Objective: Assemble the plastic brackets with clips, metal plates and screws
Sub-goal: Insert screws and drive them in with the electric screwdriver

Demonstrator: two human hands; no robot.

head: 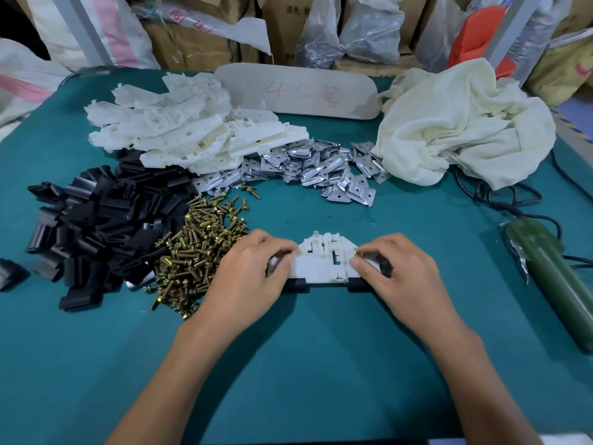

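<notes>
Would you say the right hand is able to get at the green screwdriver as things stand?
Probably yes: the green screwdriver lies beyond the right hand, on its own side, with only bare table between. That hand pinches a screw at the white bracket, so it must let go first.

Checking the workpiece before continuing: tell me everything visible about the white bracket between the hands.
The white bracket is moulded plastic, roughly trapezoid, ribbed and slotted. It lies flat on the green table, black clips at both lower corners. The left hand holds its left end; the right hand pinches a brass screw at its right end.
</notes>
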